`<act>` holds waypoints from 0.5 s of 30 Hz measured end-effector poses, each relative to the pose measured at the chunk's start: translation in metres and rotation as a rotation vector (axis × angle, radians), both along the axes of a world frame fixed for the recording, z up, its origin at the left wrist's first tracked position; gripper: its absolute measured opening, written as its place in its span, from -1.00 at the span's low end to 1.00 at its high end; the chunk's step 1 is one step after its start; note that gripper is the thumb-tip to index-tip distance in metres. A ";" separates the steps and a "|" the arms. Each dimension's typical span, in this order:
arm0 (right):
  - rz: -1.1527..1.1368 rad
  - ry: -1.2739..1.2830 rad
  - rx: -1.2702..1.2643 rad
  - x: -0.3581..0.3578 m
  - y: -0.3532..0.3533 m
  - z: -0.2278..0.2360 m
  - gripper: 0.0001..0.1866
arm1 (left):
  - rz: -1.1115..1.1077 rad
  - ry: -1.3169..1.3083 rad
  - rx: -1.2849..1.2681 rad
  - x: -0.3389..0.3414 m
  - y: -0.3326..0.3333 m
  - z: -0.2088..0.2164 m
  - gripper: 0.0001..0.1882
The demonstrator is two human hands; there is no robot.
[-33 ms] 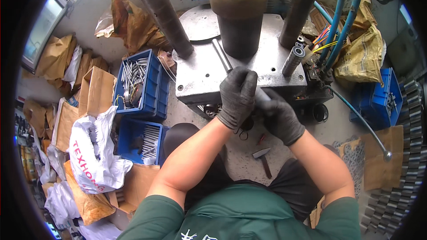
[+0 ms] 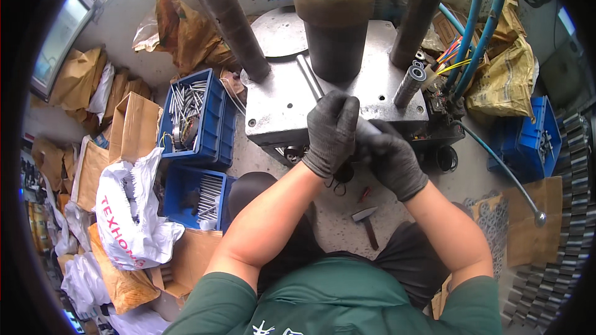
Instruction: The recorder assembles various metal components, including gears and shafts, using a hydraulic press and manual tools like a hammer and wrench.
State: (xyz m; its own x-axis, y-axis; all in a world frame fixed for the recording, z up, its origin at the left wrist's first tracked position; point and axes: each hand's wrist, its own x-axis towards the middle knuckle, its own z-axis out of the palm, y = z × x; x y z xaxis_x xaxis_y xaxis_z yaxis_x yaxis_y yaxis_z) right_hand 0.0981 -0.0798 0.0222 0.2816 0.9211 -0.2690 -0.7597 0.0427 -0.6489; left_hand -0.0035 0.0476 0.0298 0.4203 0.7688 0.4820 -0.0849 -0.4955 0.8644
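Observation:
My gloved left hand (image 2: 333,130) is closed at the front edge of the metal press table, around the lower end of a smooth metal rod (image 2: 309,77). The rod slants up and left over the tabletop. Just to the right, my gloved right hand (image 2: 397,164) is closed round a short grey cylinder (image 2: 366,129), whose end shows between the two hands. Fingers hide whether the cylinder and rod touch. Behind them a thick dark ram (image 2: 336,49) stands on the press table (image 2: 273,96). A stack of ring bearings (image 2: 410,87) leans at the table's right side.
Blue crates (image 2: 211,124) of metal rods stand at left, beside a white sack (image 2: 133,211) and cardboard. Two steel columns (image 2: 226,25) rise from the table. A hammer (image 2: 367,223) lies on the floor between my legs. Blue hoses (image 2: 490,31) and a lever with a ball end (image 2: 541,218) are at right.

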 end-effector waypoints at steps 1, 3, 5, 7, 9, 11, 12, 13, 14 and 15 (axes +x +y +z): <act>0.004 -0.007 -0.001 0.006 0.003 -0.001 -0.63 | 0.004 -0.007 -0.001 0.001 0.005 0.001 -0.76; -0.251 0.051 -0.033 0.016 0.009 -0.001 -0.70 | -0.084 0.067 -0.071 0.004 0.013 0.000 -0.72; -0.302 0.080 -0.057 0.028 0.018 -0.006 -0.76 | -0.108 0.060 -0.199 0.015 0.015 -0.018 -0.69; -0.340 -0.219 0.013 0.034 0.028 -0.003 -0.72 | -0.136 0.060 -0.330 0.020 0.015 -0.028 -0.65; -0.346 -0.494 0.053 0.036 0.041 0.000 -0.61 | -0.024 0.311 -0.201 0.020 0.013 -0.029 -0.63; -0.665 -1.485 0.079 0.030 0.055 0.003 -0.46 | -0.040 0.331 -0.266 0.020 0.016 -0.023 -0.65; -0.570 -1.559 0.021 0.031 0.055 0.008 -0.33 | -0.038 0.326 -0.324 0.021 0.018 -0.024 -0.66; -0.571 -1.555 0.025 0.035 0.062 0.006 -0.33 | -0.035 0.320 -0.378 0.021 0.020 -0.024 -0.67; -0.512 -1.512 -0.081 0.043 0.068 0.001 -0.31 | -0.035 0.323 -0.376 0.021 0.020 -0.023 -0.67; -0.452 -1.466 -0.186 0.051 0.074 -0.005 -0.29 | -0.056 0.257 -0.457 0.022 0.019 -0.023 -0.68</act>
